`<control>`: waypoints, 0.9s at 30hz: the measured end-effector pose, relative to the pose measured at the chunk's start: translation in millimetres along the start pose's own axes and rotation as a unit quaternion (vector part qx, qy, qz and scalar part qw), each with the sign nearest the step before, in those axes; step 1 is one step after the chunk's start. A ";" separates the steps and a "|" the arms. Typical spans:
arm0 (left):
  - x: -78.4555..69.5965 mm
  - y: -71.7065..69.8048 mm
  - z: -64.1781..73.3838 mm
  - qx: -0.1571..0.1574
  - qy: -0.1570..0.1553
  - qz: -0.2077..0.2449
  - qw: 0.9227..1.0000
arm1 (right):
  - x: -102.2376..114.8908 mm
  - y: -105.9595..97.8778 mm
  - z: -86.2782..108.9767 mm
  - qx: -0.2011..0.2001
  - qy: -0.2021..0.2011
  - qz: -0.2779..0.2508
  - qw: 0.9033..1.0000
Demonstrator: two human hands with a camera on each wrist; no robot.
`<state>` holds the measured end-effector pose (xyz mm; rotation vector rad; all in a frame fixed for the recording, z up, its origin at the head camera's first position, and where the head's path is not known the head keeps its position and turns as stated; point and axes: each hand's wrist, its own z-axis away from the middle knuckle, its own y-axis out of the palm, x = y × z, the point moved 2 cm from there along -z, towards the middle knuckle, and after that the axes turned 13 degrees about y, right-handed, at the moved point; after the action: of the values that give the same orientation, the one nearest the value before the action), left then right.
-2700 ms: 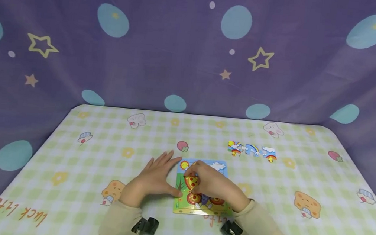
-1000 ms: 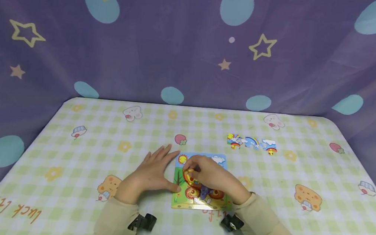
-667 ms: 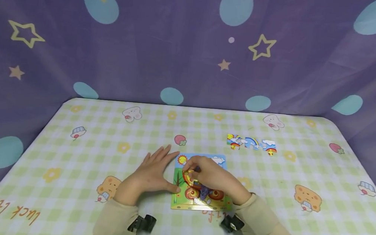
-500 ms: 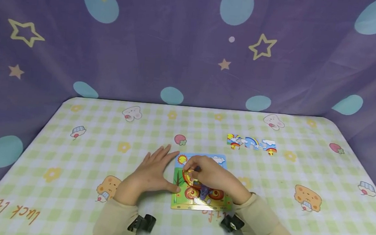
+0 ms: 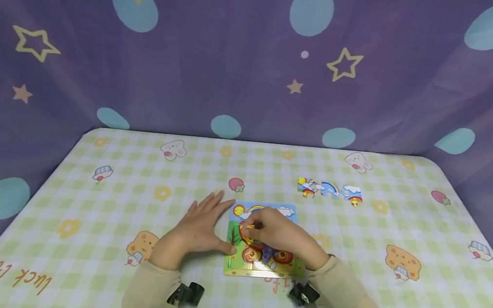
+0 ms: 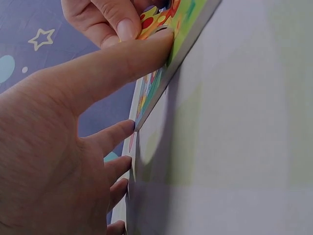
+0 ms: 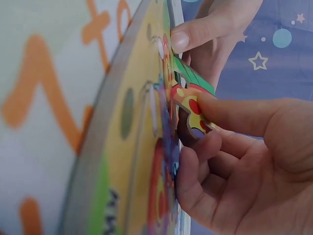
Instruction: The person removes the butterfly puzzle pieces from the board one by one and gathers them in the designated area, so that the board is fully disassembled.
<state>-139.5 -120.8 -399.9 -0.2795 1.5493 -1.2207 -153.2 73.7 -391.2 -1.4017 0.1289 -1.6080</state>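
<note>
A square picture puzzle board point(image 5: 235, 267) lies on the table, showing a sun, a rainbow and a butterfly with orange-red wings. My left hand point(image 5: 197, 233) is spread along its left side, with the thumb point(image 6: 122, 63) resting on the board's edge. Over the board's middle, my right hand point(image 5: 281, 230) pinches a puzzle piece point(image 7: 194, 108) between thumb and fingers. That piece is yellow with red dots and a green part, and it stands tilted up from the board in the right wrist view. The right hand hides part of the butterfly.
Behind the board to the right, three loose puzzle pieces lie in a row: a left one point(image 5: 307, 186), a rainbow one point(image 5: 330, 189) and a cloud one point(image 5: 352, 193). A checked tablecloth point(image 5: 136, 203) covers the table, and a purple curtain point(image 5: 218, 73) hangs behind it.
My right hand has tilted the pinched piece up from the board and shifted slightly, so the rainbow on the board now shows. The left hand keeps its place at the left edge.
</note>
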 end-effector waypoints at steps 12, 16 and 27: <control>-1.5 -1.5 1.1 -0.001 -0.002 0.005 1.000 | -0.3 -1.6 0.2 -0.003 0.000 0.004 1.000; 0.5 -0.4 1.2 -0.002 -0.001 0.008 1.000 | 0.1 -3.0 0.6 0.002 -0.006 0.001 1.000; 0.5 0.5 0.2 -0.004 -0.004 0.010 1.000 | -4.7 -17.2 4.1 0.011 0.004 -0.030 0.999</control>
<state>-139.2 -121.0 -400.6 -0.2737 1.5468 -1.1961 -160.4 88.1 -382.4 -1.3948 0.0736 -1.6594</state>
